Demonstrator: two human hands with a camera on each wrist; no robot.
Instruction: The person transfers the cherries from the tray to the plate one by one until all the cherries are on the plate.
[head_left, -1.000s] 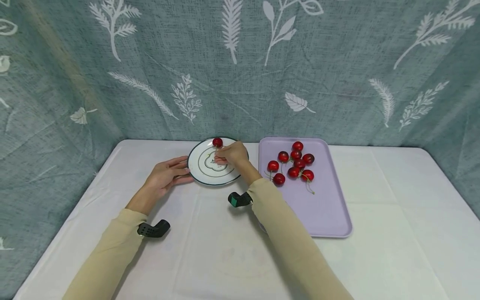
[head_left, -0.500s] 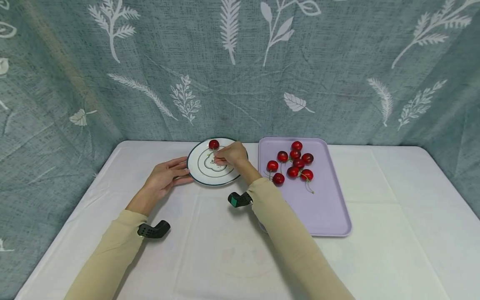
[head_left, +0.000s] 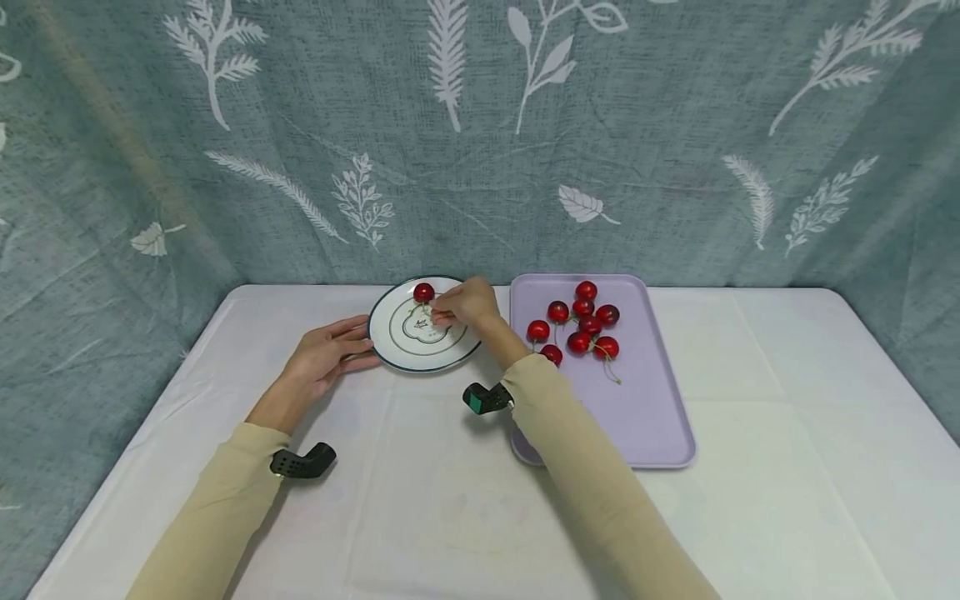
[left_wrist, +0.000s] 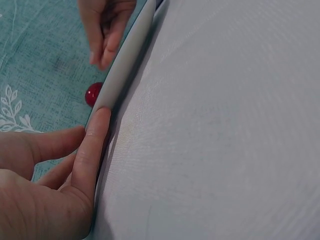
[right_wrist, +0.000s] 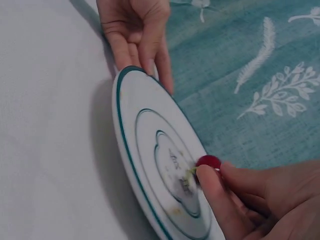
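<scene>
The left hand holds the near-left rim of a white plate, its thumb over the edge and a finger against the outside. Green lines ring the plate. Over its right part is the right hand, fingers bent down toward the surface. Thumb and index fingertips come right up to a red cherry with a thin green stem, near the plate's far rim. In the left wrist view a small space shows between this hand's fingertips and the cherry. I cannot tell whether the fingers pinch the stem.
A lilac tray stands to the right of the plate, with several stemmed cherries toward its back; the right sleeve passes over its near-left side. White cloth covers the table. A patterned green curtain hangs directly behind.
The cherry on the plate has shifted slightly left and nearer. Both hands keep about the same place at the plate. The whole head view has drifted a little.
</scene>
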